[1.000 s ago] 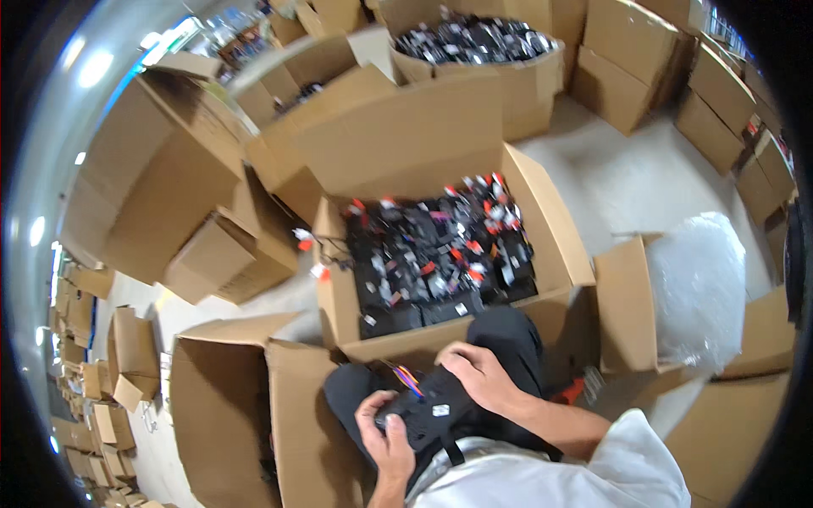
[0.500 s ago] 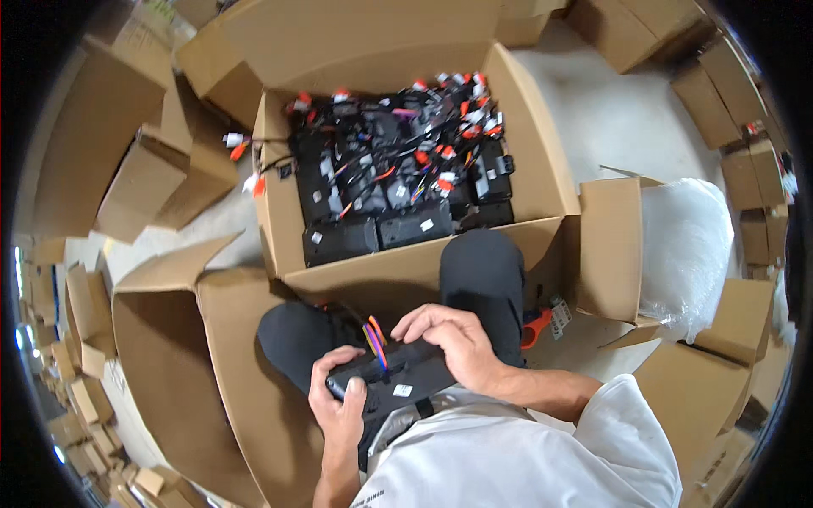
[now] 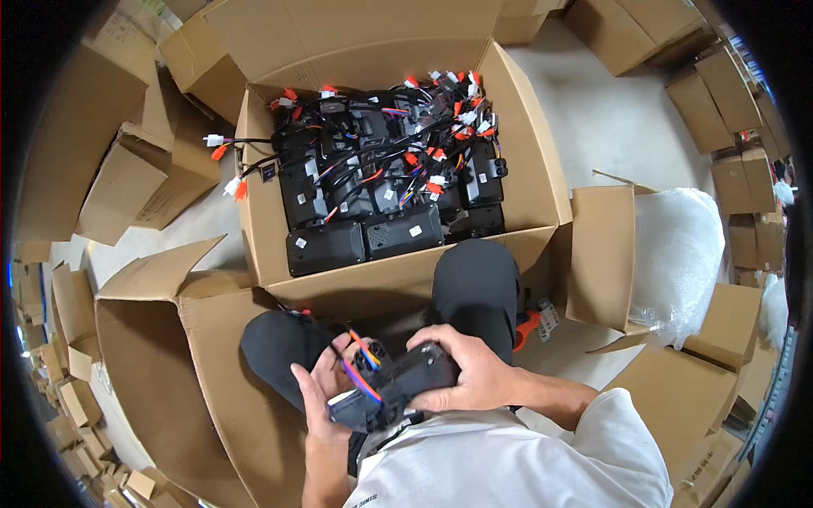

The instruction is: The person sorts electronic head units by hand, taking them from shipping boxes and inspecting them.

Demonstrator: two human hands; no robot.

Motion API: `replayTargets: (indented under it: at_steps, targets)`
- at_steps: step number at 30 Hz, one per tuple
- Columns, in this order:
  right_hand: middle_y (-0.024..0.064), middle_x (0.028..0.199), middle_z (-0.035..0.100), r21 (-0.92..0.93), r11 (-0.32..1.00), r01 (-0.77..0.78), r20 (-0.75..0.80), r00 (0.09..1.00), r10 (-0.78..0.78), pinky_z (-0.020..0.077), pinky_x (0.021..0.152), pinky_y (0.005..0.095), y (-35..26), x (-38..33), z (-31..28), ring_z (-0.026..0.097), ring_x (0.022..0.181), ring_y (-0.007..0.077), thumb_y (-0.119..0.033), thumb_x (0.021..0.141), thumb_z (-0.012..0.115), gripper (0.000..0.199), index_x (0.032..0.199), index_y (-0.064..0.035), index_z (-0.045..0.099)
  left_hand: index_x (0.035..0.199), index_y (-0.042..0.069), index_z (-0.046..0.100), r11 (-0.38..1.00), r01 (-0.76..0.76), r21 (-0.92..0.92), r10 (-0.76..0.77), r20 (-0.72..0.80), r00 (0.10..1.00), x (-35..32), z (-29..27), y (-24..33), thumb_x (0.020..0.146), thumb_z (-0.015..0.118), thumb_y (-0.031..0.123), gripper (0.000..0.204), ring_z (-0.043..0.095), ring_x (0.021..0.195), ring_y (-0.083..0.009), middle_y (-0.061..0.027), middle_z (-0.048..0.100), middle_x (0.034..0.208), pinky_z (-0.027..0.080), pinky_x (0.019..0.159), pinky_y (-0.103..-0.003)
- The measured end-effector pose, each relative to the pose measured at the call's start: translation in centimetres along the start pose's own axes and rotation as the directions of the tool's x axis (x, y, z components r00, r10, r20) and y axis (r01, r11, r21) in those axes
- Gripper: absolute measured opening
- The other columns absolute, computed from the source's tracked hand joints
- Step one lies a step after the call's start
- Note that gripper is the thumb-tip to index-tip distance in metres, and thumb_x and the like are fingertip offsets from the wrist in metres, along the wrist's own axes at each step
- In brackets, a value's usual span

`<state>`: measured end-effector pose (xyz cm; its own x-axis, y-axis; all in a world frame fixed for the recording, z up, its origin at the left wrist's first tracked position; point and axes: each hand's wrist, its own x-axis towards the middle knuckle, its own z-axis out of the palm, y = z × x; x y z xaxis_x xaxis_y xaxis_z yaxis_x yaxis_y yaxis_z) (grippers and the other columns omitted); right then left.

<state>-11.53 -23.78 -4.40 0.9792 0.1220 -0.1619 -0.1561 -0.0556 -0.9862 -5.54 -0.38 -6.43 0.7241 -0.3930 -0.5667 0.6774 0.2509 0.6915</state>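
Observation:
A black plastic case with coloured wires (image 3: 428, 372) is tilted above my lap, in front of the white shirt. My right hand (image 3: 478, 372) grips its right end, thumb on the near side and fingers over the far edge. At the other end my left hand (image 3: 326, 398) bears against the case, its thumb standing away from it. Orange, blue and purple wires (image 3: 360, 379) rise from the case beside the left fingers. Part of those fingers is hidden behind the wires and the case.
Beyond my knees stands an open carton (image 3: 398, 275) of similar black cases with white and red connectors. An open empty-looking carton (image 3: 152, 372) lies at left. On the right, a box (image 3: 601, 258) holds clear plastic wrap (image 3: 677, 254). An orange-handled tool (image 3: 525, 328) lies by my right knee.
The case has turned from lying flat, label side up, to a tilted position. My left thumb has come off its top face, and my right hand now wraps its right end.

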Motion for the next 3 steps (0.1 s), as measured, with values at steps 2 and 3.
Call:
replayTargets:
  at_steps: [2,3]
  targets:
    - [0.0116,0.111,0.063,-0.057,0.997,0.054,0.163,0.986,-0.044,0.0501,0.088,0.0353,-0.5,0.2,-0.7,0.064,0.099,0.0269,-0.035,0.073,0.088,0.074,0.128,-0.0058,0.048,0.146,-0.005,0.029,0.990,0.087,-0.113,-0.072,0.129,0.989,1.9,-1.1,0.0,0.091,0.020,0.080,0.102,0.051,0.127,-0.0392,-0.0241,0.052,0.139,0.041,0.107,-0.048]
    - [0.0151,0.115,0.062,-0.059,0.995,0.077,0.229,0.972,-0.061,0.0498,0.090,0.0374,-0.1,0.1,-0.9,0.064,0.104,0.0311,-0.040,0.074,0.086,0.076,0.130,-0.0066,0.047,0.147,-0.005,0.027,0.989,0.089,-0.122,-0.076,0.108,0.991,3.2,-0.5,0.3,0.091,0.018,0.079,0.102,0.049,0.131,-0.0415,-0.0240,0.051,0.141,0.039,0.110,-0.050]
